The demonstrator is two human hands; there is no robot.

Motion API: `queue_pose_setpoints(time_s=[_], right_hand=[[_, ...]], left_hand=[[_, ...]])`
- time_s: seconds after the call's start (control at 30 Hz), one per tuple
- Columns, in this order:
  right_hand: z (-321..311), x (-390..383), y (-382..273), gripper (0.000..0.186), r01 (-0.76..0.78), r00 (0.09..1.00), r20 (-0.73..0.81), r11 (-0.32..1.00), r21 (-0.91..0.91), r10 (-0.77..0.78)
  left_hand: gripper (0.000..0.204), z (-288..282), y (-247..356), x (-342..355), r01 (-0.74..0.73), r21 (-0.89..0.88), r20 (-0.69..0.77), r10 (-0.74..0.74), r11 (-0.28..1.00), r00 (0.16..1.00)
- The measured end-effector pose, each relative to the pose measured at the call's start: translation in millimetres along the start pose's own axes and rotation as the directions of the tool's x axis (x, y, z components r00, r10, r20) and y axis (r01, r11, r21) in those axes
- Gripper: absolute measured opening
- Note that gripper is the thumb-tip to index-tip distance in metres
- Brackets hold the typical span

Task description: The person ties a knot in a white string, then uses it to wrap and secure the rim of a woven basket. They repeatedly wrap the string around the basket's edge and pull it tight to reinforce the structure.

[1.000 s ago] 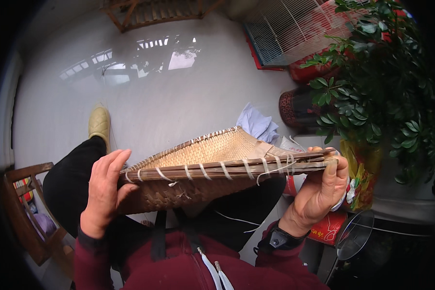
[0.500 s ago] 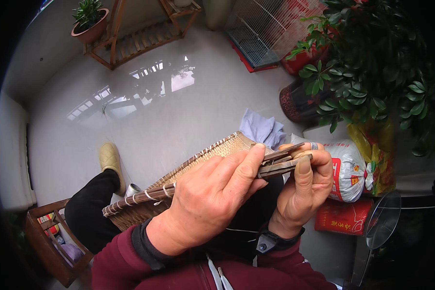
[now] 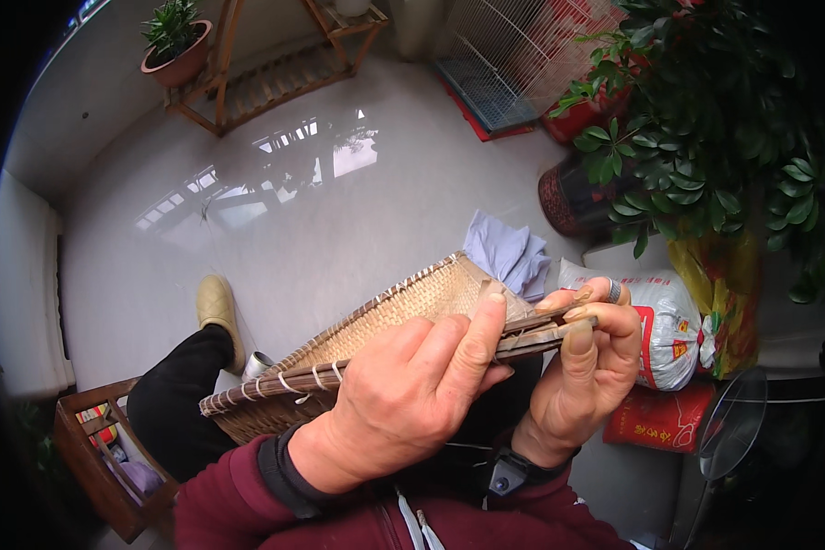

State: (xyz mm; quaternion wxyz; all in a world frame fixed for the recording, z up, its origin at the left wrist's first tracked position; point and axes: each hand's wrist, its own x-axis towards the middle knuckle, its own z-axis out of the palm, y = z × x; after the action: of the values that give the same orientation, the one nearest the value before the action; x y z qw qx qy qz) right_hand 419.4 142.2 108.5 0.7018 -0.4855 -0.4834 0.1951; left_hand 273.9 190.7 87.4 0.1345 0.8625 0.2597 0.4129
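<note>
Across my lap lies a woven basket [image 3: 412, 302], pale inside, its brown split-bamboo rim bound with white cord loops. My left hand [image 3: 394, 394] is closed round the near rim, its index finger stretched along the top toward the rim's right end. There, several dark bamboo strips [image 3: 533, 339] stick out past the binding, with a narrow gap between the upper and lower ones. Fingers and thumb of my right hand [image 3: 577, 380] pinch the tips of these strips; a ring [image 3: 613, 291] is on one finger. My left palm hides part of the rim.
A lavender cloth [image 3: 509, 252] lies beyond the basket. On the right are a white sack [image 3: 674, 344], a red package [image 3: 660, 419] and a leafy plant [image 3: 706, 165]. A wooden box [image 3: 110, 477] stands left, near my slippered foot [image 3: 218, 307]. A wire cage [image 3: 500, 78] stands farther off.
The upper strip, which stuck up at an angle between my right fingers, now lies lower and closer to the others. My left hand keeps its hold on the rim.
</note>
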Motion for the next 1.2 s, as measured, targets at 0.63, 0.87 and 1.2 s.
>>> queue_pose_setpoints(time_s=[0.63,0.87,1.2], right_hand=[[-1.8,4.4,13.0,0.033,-0.023,0.999,-0.021,0.990,0.137,0.026],[-1.4,3.3,34.6,0.036,0.059,0.998,-0.021,0.971,0.230,-0.055],[-23.3,10.8,58.4,0.041,0.041,0.978,0.168,0.899,0.436,-0.126]], left_hand=[[0.051,3.1,1.0,-2.3,0.013,-0.088,-0.023,-0.015,0.996,1.000],[0.046,8.3,2.7,-0.4,0.012,-0.084,-0.035,-0.015,0.996,0.999],[0.044,23.5,0.7,3.1,-0.057,-0.003,-0.063,0.057,0.998,0.996]])
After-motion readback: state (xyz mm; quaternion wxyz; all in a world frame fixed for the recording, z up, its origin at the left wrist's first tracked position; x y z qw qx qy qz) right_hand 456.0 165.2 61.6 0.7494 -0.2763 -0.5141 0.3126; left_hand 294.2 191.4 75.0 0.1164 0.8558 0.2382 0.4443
